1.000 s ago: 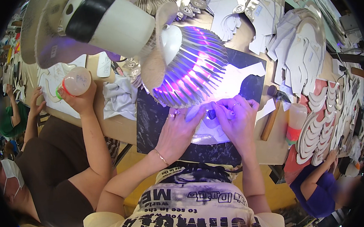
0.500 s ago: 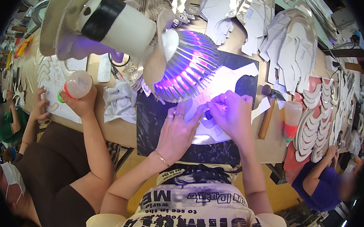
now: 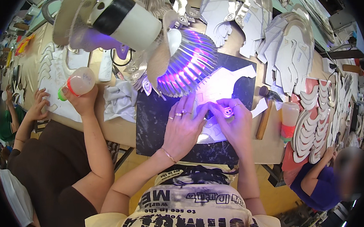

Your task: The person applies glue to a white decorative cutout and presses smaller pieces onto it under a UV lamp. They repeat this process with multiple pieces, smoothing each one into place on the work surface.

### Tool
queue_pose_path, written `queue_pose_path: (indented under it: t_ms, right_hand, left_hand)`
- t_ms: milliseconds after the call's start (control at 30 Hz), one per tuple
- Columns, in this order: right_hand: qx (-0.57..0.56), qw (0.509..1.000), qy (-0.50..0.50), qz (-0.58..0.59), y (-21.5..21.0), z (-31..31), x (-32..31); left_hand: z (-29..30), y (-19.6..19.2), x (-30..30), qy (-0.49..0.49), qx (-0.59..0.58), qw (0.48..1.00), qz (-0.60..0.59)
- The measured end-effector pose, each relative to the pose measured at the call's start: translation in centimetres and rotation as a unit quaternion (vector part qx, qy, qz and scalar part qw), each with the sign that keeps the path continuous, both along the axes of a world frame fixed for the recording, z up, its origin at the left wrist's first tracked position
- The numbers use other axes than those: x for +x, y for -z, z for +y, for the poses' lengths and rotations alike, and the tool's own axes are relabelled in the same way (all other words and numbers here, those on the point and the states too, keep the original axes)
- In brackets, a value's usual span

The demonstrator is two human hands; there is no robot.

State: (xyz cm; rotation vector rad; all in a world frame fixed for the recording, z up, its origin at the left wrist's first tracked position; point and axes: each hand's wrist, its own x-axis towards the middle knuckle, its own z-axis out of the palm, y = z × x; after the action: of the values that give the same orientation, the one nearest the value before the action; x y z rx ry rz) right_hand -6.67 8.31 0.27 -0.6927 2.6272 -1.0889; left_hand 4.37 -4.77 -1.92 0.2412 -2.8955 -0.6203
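A flat white cut piece lies on a black marbled board under violet light. My left hand, with rings on it, rests on the piece with fingers stretched out. Its index finger and thumb reach toward a small dark spot between my hands, too unclear to name. My right hand meets it there, thumb and index finger pinched together; whatever they hold is hidden. A small pink-lit thing shows at the right fingers. Just beyond my hands hangs a finned lamp, glowing violet.
To the right lie a hammer and a red-banded bottle. Stacks of white cut pieces stand behind them. A white cloth lies left of the board. The co-worker at left holds a bottle; another person sits at right.
My right hand has dropped slightly, its fingers drawn closer to my left hand's fingertips. My left fingers reach a little farther under the lamp. The whole view has shifted slightly.
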Motion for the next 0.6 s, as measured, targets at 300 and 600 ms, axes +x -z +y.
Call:
queue_pose_path:
  t_ms: [300, 600]
  right_hand:
    - [0.015, 0.996, -0.069, 0.051, 0.9, 0.3, -1.3]
    - [0.038, 0.993, -0.094, 0.066, 1.0, 0.2, -1.6]
  left_hand:
    - [0.1, 0.2, 0.1, 0.003, -0.010, 1.000, -0.020]
    - [0.5, 0.4, -0.4, 0.007, -0.052, 0.996, -0.069]
